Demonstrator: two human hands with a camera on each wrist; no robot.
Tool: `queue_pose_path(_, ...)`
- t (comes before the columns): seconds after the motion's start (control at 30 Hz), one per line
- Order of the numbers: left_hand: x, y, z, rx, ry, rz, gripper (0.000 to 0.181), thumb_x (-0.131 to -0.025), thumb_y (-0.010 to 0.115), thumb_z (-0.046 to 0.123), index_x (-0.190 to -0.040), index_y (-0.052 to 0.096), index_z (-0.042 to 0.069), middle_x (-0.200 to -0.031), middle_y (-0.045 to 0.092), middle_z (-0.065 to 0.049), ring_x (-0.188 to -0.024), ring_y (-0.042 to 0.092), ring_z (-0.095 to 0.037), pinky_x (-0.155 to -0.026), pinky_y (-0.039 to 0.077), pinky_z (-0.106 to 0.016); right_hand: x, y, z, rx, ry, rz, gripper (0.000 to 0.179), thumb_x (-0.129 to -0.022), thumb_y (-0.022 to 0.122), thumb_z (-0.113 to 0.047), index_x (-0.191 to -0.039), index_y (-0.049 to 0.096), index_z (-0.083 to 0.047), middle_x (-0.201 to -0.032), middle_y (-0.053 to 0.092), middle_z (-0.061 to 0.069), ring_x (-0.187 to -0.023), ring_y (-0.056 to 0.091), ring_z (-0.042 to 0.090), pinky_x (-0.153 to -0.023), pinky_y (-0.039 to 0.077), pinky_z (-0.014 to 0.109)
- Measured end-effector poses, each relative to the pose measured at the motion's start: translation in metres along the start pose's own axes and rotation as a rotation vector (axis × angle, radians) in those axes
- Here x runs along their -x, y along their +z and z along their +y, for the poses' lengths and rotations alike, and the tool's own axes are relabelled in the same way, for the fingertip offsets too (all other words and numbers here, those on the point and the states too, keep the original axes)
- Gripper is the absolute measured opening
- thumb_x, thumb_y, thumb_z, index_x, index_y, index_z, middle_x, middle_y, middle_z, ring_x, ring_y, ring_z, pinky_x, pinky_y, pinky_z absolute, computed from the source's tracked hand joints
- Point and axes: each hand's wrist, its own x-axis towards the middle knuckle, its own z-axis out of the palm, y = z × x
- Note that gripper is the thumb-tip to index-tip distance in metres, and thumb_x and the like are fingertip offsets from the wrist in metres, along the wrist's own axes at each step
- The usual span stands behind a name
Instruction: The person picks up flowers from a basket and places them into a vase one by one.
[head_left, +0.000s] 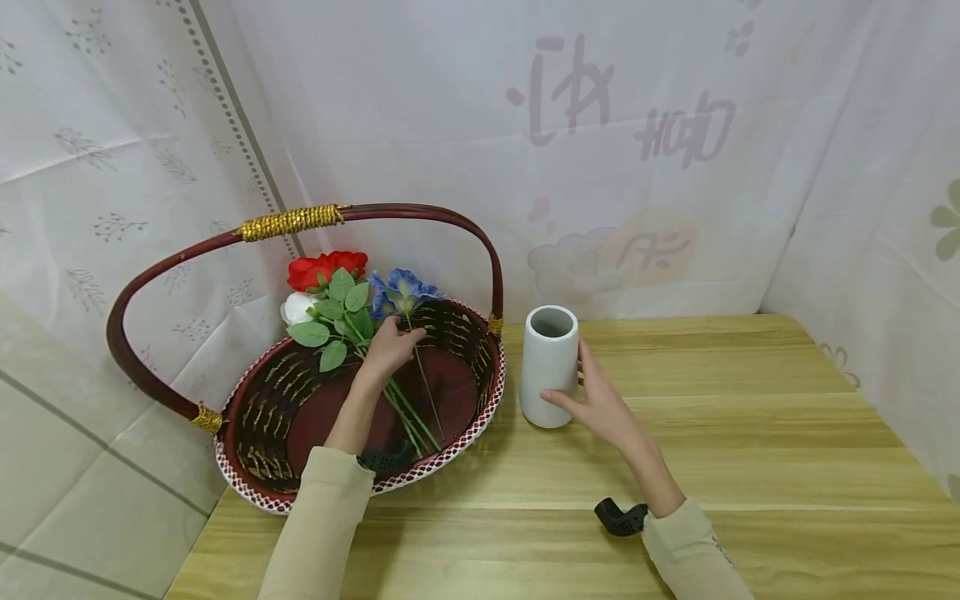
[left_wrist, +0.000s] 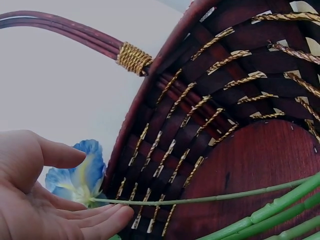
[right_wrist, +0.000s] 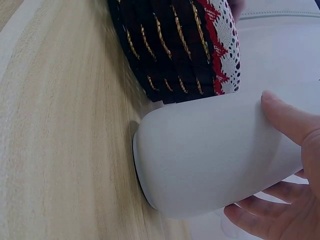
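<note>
My left hand (head_left: 390, 346) is over the wicker basket (head_left: 480, 429), at a blue flower (head_left: 405, 292). In the left wrist view that flower's thin stem (left_wrist: 200, 200) lies across the fingers, which are nearly straight, while the thumb stays apart from it. Beside this hand in the basket lie a red flower (head_left: 326, 268), a white flower (head_left: 298, 308), green leaves and green stems (left_wrist: 270, 210). A white vase (head_left: 547, 375) stands upright on the table to the basket's right. My right hand (head_left: 600, 400) holds it, thumb on the near side and fingers round the right side.
The basket's tall arched handle (head_left: 420, 212) rises above the flowers. White patterned cloth (head_left: 420, 100) hangs behind and at both sides. The wooden table (head_left: 735, 417) extends to the right of the vase. Each wrist wears a black camera mount (head_left: 622, 517).
</note>
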Motion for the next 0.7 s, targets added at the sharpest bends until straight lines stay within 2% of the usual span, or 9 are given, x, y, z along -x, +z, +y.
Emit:
queue_pose_path(0.37, -0.01, -0.001, -0.005, 0.129, -0.011, -0.02, 0.07, -0.108, 0.048, 0.019, -0.158, 0.006, -0.008, -0.149, 0.037, -0.033, -0.135, 0.044, -0.043, -0.109, 0.044, -0.048, 0.0, 0.001, 0.001, 0.012, 0.004, 0.001, 0.104, -0.089, 0.079, -0.038, -0.163, 0.007, -0.022, -0.161, 0.029, 0.015, -0.14, 0.039, 0.039, -0.108, 0.042, 0.058)
queue_pose_path(0.7, -0.01, 0.0, -0.006, 0.173, 0.027, -0.022, 0.064, -0.106, 0.049, 0.008, -0.157, 0.012, -0.009, -0.146, 0.044, -0.033, -0.127, 0.054, -0.043, -0.101, 0.051, -0.046, 0.0, 0.0, 0.0, 0.01, 0.015, 0.001, 0.104, -0.09, 0.079, -0.037, -0.163, 0.008, -0.02, -0.16, 0.031, 0.016, -0.14, 0.04, 0.039, -0.108, 0.042, 0.059)
